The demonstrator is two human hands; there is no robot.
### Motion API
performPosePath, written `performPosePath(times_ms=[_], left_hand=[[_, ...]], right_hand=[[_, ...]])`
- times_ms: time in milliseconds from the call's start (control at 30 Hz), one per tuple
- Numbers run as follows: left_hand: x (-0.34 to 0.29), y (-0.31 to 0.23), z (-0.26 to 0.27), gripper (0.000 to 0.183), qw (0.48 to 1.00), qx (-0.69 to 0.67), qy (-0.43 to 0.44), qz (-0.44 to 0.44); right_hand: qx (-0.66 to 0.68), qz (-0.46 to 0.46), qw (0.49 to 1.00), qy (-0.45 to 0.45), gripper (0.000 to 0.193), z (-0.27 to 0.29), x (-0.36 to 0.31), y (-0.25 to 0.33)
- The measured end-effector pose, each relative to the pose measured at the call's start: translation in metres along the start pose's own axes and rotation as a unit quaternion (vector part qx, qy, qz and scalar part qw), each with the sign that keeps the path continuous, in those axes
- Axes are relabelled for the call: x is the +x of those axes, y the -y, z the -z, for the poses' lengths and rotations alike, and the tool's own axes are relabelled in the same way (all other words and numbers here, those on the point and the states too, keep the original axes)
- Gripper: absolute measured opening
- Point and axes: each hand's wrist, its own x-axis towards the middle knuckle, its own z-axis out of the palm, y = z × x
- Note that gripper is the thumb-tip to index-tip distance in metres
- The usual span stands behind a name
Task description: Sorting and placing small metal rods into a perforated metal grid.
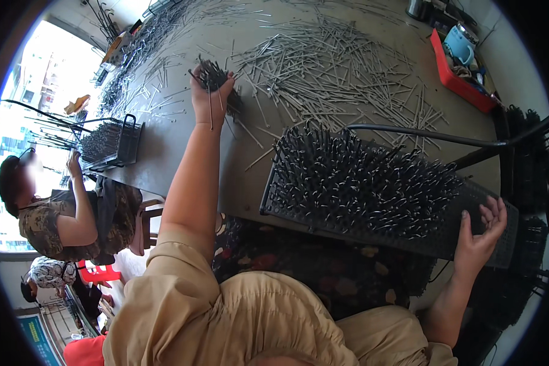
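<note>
My left hand [208,100] reaches out over the table and is closed round a bunch of thin dark metal rods [212,74]. One or two rods hang down across the wrist. In front of me, a long black perforated rack [493,229] holds many upright rods with hooked tops [360,180], packed over most of it. At the rack's bare right end is my right hand [480,235], palm up with its fingers apart and nothing in it. Whether it touches the rack I cannot tell.
Loose rods [329,73] lie in a wide heap on the grey table [241,174]. A black bar [427,131] curves behind the rack. At the back right sits a red tray [460,85] with a blue mug [460,44]. A co-worker [73,213] sits left by another filled rack [113,143].
</note>
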Motion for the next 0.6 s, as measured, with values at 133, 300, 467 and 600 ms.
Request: performPosePath(times_ms=[133,300,467,600], left_hand=[[-0.005,0.024,0.012,0.046,0.997,0.06,-0.009,0.037],[0.012,0.019,0.009,0.031,0.97,0.178,0.049,0.161],[0.034,0.001,-0.001,0.019,0.964,-0.21,0.008,0.161],[0.038,-0.008,0.003,0.025,0.967,-0.168,-0.017,0.193]], right_hand=[[-0.016,0.003,0.999,0.035,0.056,0.002,-0.001,-0.005],[-0.101,0.042,0.992,0.07,0.049,0.007,0.0,-0.013],[-0.039,0.057,0.997,-0.034,0.053,0.003,0.0,-0.006],[0.027,0.062,0.997,-0.036,0.059,0.002,0.002,-0.008]])
